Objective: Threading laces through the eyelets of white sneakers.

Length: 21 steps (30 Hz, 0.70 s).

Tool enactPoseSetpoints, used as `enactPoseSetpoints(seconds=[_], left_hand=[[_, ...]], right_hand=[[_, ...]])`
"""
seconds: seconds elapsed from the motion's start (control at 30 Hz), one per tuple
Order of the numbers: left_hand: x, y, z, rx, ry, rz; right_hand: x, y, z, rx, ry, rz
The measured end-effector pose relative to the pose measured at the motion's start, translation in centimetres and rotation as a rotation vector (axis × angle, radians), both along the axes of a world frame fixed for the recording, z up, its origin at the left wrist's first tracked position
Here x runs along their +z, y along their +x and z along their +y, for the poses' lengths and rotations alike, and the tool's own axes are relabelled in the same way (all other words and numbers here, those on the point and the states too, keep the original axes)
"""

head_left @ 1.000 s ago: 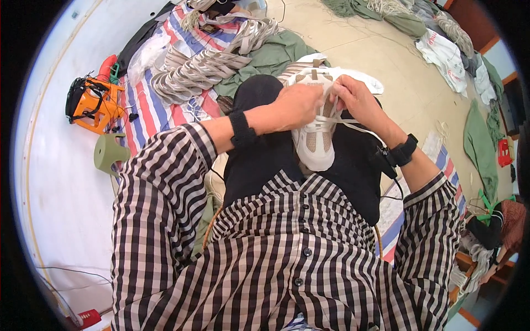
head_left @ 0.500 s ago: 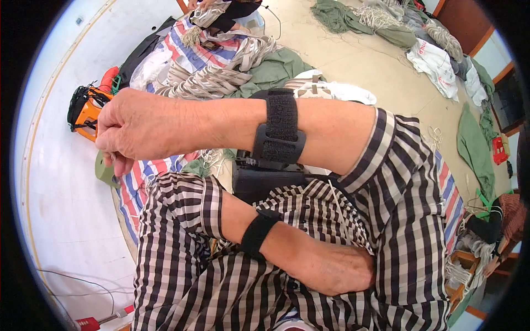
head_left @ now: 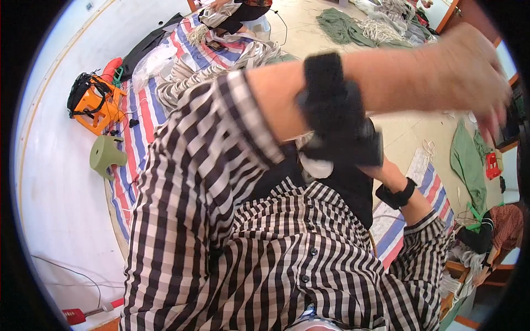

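Observation:
My left forearm crosses the whole view from its checked sleeve, a thick black wrist band (head_left: 331,102) on it. My left hand (head_left: 469,71) is raised at the upper right, blurred, back toward the camera, fingers drooping; I make out nothing in it. My right forearm rises from the lower right with a black wrist strap (head_left: 395,194); its hand is hidden behind the left wrist band. A whitish woven piece (head_left: 317,166) peeks out on my black lap (head_left: 353,190), just under the left wrist.
A striped mat (head_left: 138,127) lies on the floor with bundles of pale cord (head_left: 221,66). An orange stool (head_left: 96,105) and a green stool (head_left: 107,155) stand to the left. Green cloths (head_left: 468,160) lie to the right. Other people sit at the top (head_left: 234,11) and the lower right (head_left: 494,226).
A second ago both hands held the whitish piece on my lap. Then my right arm swept across to the left. Now that arm is back low and my left arm is raised across to the right.

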State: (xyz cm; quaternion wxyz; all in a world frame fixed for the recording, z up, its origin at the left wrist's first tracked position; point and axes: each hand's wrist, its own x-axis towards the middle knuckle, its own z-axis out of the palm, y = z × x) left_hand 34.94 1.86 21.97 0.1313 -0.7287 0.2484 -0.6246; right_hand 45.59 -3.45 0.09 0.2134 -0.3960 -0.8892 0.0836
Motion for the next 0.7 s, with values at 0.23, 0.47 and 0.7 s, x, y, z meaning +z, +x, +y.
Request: enactPoseSetpoints(seconds=[0.23,0.47,0.7], left_hand=[[-12.1,-10.4,9.0,0.690,-1.141,0.673],[-23.0,-17.0,0.3,0.840,-1.158,0.873],[-25.2,-17.0,-0.4,1.000,-1.222,1.119]], right_hand=[[-2.2,-2.1,2.0,-0.148,-0.018,0.048],[-3.7,-1.1,3.5,-0.223,-0.189,0.469],[0.0,0.9,1.4,-0.417,-0.598,0.693]])
